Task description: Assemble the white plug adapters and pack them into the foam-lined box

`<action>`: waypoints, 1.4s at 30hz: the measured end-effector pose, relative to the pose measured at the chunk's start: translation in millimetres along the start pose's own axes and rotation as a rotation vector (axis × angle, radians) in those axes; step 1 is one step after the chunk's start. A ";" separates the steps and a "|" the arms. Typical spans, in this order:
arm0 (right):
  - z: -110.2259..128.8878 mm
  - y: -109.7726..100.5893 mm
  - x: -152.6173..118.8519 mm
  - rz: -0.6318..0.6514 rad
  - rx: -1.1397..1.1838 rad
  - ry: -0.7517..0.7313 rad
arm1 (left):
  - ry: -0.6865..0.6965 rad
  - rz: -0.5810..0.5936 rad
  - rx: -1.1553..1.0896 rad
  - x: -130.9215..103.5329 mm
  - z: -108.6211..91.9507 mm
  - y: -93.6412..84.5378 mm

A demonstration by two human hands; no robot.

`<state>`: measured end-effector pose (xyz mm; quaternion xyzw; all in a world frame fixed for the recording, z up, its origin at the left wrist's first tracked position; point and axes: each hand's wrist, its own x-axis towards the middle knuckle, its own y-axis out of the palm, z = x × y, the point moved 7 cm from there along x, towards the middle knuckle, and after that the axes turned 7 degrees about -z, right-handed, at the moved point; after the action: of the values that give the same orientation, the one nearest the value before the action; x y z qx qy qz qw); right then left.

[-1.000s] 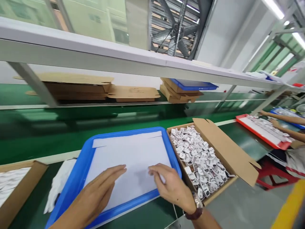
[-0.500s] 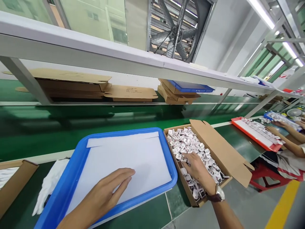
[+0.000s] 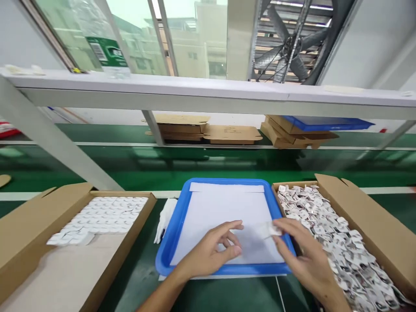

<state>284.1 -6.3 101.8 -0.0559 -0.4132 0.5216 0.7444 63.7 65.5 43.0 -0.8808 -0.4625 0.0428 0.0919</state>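
Note:
Between thumb and fingers, my right hand (image 3: pixel 303 255) grips a small white plastic part (image 3: pixel 267 229), blurred by motion, above the right side of a blue tray (image 3: pixel 160 260). Over the tray's middle is my left hand (image 3: pixel 217 247), thumb and fingers apart with nothing between them. A white sheet (image 3: pixel 224 208) lines the tray. Just right of it, a cardboard box (image 3: pixel 383 229) holds a loose heap of similar white parts (image 3: pixel 344 242).
At left, an open cardboard box (image 3: pixel 121 251) holds white parts in neat rows (image 3: pixel 107 212). A white glove (image 3: pixel 165 219) lies beside the tray. Behind, a shelf beam (image 3: pixel 208 93) spans the bench, with flat cartons (image 3: pixel 232 133) and another blue tray (image 3: pixel 328 123) beneath it.
The view has turned left, bringing the left box into sight. My right hand has come out of the parts box with a white part and is now over the tray.

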 end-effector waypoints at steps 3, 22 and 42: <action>24.4 54.7 11.6 0.159 0.265 -0.115 | -0.046 0.026 -0.221 5.6 10.2 4.0; -17.6 126.0 27.6 0.253 0.551 0.092 | 0.028 -0.423 -0.402 -0.3 44.7 -29.7; 5.9 127.4 12.6 0.179 0.438 -0.163 | 0.134 -0.480 -0.382 3.6 44.5 -39.6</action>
<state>188.5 59.3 47.1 0.1126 -0.3423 0.6655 0.6537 26.7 95.9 7.4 -0.7485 -0.6500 -0.1258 -0.0375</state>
